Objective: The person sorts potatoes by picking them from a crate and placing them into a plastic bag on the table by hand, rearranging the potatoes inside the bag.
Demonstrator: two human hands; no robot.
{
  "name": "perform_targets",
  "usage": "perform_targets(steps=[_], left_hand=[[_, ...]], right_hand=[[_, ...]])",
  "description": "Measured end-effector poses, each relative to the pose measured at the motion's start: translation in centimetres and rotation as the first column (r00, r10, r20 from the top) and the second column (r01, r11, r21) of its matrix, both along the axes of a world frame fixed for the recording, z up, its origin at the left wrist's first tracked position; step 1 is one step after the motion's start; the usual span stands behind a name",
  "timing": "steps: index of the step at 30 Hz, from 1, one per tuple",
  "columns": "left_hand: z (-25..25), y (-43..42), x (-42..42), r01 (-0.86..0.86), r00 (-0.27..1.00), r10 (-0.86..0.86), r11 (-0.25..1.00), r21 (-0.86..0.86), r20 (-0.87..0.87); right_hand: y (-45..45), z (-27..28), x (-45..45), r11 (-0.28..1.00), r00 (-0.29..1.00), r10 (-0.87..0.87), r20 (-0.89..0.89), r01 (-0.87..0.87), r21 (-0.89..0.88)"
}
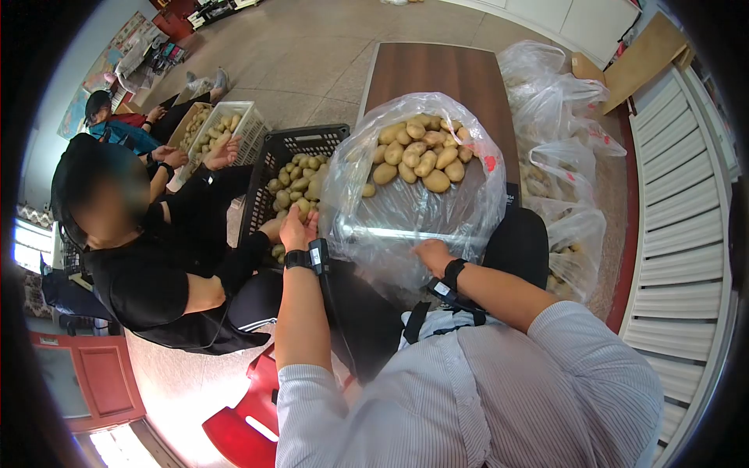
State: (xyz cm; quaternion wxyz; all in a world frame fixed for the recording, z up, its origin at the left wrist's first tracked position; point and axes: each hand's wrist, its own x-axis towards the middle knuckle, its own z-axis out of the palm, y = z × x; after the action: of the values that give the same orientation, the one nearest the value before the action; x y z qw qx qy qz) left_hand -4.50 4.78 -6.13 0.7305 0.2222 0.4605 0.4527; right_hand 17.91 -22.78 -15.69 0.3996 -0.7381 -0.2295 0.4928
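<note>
My left hand (296, 229) is at the near right edge of the black crate (309, 134), its fingers curled round a potato (303, 206) beside other potatoes. My right hand (434, 256) is closed on the near rim of a clear plastic bag (421, 210). The bag lies wide open on the brown table (437, 69), with a heap of potatoes (425, 160) toward its far side. A single potato (368, 189) rests near the bag's left side.
At the left a co-worker (156, 257) in black sits close, an arm reaching to the crate. Another person (125, 121) sits beyond, near a white crate (251, 125) of potatoes. Filled plastic bags (573, 195) line the floor at the right, beside a white radiator (675, 234).
</note>
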Motion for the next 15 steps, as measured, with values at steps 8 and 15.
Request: perform_targets(steps=[8, 15], left_hand=[[-1.7, 0.8, -1.0, -0.010, 0.999, 0.010, 1.000, 0.008, -0.046], [-0.6, 0.9, -1.1, 0.016, 0.997, -0.020, 0.998, -0.060, -0.075]], right_hand=[[0.0, 2.9, -0.2, 0.951, 0.940, -0.302, 0.156, 0.287, 0.114], [1.3, 9.8, 1.5, 0.986, 0.946, -0.160, 0.282, 0.137, 0.099]])
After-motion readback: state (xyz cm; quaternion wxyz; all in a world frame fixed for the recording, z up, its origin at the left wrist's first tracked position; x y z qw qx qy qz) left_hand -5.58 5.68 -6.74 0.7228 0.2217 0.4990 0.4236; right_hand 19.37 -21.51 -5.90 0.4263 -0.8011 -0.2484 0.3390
